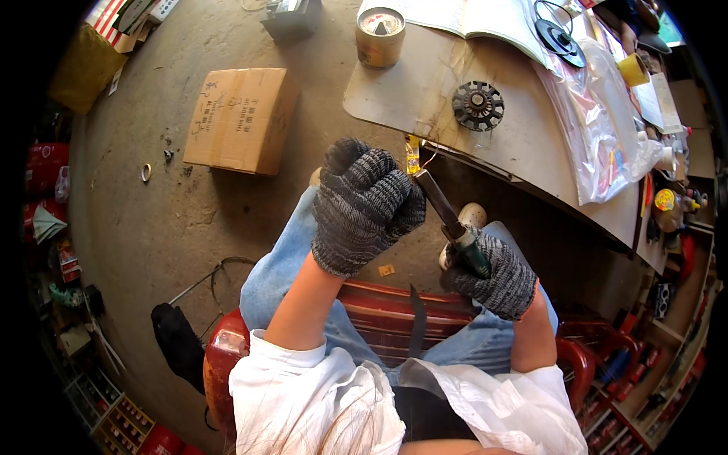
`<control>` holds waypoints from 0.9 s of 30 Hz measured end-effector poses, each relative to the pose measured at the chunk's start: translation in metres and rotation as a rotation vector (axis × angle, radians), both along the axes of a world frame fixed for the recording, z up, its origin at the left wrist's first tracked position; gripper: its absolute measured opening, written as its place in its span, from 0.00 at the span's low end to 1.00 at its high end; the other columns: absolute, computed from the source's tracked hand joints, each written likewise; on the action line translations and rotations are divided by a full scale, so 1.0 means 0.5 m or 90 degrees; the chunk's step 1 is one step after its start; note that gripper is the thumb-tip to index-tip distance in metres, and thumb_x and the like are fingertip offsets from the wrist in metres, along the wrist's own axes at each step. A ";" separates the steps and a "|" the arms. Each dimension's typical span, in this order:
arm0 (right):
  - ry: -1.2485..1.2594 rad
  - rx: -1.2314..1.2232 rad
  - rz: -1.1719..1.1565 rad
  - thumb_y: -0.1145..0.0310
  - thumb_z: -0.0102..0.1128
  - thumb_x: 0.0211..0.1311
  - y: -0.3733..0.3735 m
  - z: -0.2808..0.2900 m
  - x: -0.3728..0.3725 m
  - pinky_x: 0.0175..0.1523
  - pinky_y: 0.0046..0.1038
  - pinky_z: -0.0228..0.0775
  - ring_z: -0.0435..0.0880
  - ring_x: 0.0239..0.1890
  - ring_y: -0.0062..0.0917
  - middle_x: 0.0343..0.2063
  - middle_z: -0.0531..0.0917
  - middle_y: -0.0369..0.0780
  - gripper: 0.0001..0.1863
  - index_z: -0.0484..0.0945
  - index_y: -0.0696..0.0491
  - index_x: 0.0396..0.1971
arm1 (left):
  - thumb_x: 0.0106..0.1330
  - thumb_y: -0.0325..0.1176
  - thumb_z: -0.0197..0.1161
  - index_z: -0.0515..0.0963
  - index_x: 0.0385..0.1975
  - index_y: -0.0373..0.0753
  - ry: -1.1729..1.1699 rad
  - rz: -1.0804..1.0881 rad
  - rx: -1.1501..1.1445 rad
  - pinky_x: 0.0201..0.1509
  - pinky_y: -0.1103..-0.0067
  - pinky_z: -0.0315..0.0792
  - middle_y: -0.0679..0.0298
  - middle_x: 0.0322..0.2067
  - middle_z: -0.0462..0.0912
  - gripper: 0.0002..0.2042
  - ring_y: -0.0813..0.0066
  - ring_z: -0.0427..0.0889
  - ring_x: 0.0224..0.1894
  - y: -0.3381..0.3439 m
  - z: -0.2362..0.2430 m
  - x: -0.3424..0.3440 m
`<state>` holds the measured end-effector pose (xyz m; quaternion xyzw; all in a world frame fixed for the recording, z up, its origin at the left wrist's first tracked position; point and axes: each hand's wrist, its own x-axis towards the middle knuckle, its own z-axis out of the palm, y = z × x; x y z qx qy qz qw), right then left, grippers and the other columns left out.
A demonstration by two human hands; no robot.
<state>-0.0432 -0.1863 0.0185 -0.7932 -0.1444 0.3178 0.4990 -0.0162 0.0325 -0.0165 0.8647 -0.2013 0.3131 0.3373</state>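
Note:
My left hand (365,205), in a dark grey knit glove, is closed in front of the table corner. Whatever its fingers hold, if anything, is hidden. My right hand (497,274), gloved alike, grips the green handle of a flat metal-bladed tool (437,199). Its blade slants up and left, the tip close to the left hand's fingers. Just beyond the tip is a small yellow strip (412,155) by the table edge. A thin copper-coloured wire (432,158) curves beside it. A round, dark slotted rotor-like part (478,105) lies flat on the table.
The table (425,83) bears a tin can (380,38), an open book (485,19), and clear plastic bags (607,144). A cardboard box (239,121) sits on the floor at left, near a tape ring (146,173). Shelves with tools line the right side.

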 end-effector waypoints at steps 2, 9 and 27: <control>0.042 -0.008 0.041 0.67 0.67 0.47 0.003 0.004 0.010 0.34 0.29 0.68 0.75 0.27 0.32 0.24 0.74 0.41 0.13 0.74 0.55 0.29 | 0.37 0.25 0.63 0.70 0.18 0.40 -0.017 -0.011 -0.024 0.34 0.71 0.64 0.64 0.20 0.71 0.09 0.63 0.71 0.24 -0.001 0.003 0.002; -0.281 -0.205 0.094 0.63 0.64 0.50 0.036 -0.040 -0.025 0.34 0.31 0.69 0.77 0.27 0.34 0.27 0.76 0.43 0.13 0.74 0.55 0.30 | 0.39 0.26 0.63 0.71 0.19 0.40 0.075 -0.088 -0.249 0.38 0.68 0.65 0.61 0.21 0.70 0.08 0.61 0.70 0.26 -0.007 -0.016 -0.007; 0.182 0.058 -0.008 0.73 0.63 0.50 0.016 -0.020 -0.016 0.39 0.24 0.72 0.78 0.31 0.20 0.26 0.76 0.35 0.13 0.70 0.55 0.35 | 0.38 0.24 0.63 0.71 0.19 0.41 0.078 -0.131 -0.223 0.36 0.69 0.63 0.62 0.20 0.69 0.09 0.61 0.69 0.25 -0.010 0.005 -0.004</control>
